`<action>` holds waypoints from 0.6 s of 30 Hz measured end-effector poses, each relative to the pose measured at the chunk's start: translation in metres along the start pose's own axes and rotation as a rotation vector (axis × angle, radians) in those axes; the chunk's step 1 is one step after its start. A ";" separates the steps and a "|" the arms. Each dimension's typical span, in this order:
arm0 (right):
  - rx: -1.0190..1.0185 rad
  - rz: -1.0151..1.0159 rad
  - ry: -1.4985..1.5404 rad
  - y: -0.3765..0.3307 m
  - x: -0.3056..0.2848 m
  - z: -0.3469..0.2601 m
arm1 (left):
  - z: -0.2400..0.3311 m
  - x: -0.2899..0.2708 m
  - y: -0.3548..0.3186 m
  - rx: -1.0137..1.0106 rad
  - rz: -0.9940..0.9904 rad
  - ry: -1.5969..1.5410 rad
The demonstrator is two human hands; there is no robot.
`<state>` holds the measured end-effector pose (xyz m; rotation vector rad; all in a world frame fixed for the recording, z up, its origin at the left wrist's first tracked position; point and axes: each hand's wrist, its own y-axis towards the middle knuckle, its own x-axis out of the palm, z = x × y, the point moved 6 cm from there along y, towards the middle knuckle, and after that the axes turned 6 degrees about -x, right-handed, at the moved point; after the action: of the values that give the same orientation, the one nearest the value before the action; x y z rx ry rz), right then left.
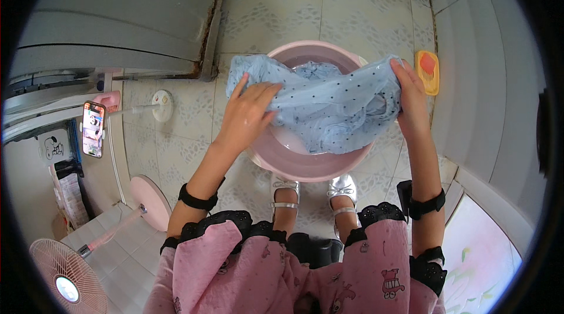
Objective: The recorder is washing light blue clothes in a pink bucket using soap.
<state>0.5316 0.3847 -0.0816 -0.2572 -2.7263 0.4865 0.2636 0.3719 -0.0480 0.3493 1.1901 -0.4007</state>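
Note:
A wet light-blue garment (329, 99) with dark dots is stretched between my hands over a pink basin (314, 170). Its exact kind is hidden by the folds. At its left part, my left hand (251, 105) grips the fabric, back of the hand up, with one finger stretched out along it. My right hand (413, 99) is closed round the upper right edge, thumb on the near face. The middle of the garment sags into the basin, where water and more blue fabric show.
A yellow soap dish (427, 73) with an orange-red piece lies right of the basin, near the wall. Leftward stand a phone (94, 129) on a white-based stand (163, 106) and a pink fan (69, 279). A grey cabinet-like panel (123, 14) fills the upper left. My silver shoes (343, 187) are below the basin.

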 end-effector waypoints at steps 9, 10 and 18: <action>-0.911 -0.217 -1.224 -0.038 0.059 -0.027 | -0.028 -0.005 -0.016 -0.506 -0.358 -1.027; -0.889 -0.359 -1.230 -0.043 0.073 -0.019 | -0.026 -0.010 -0.020 -0.553 -0.300 -1.330; -0.327 -0.715 -0.690 -0.027 0.077 0.028 | -0.038 -0.015 -0.018 -0.393 -0.097 -2.019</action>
<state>0.4477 0.3695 -0.0718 0.9498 -3.2395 -0.1115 0.2194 0.3756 -0.0471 -0.4673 -0.7171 -0.3616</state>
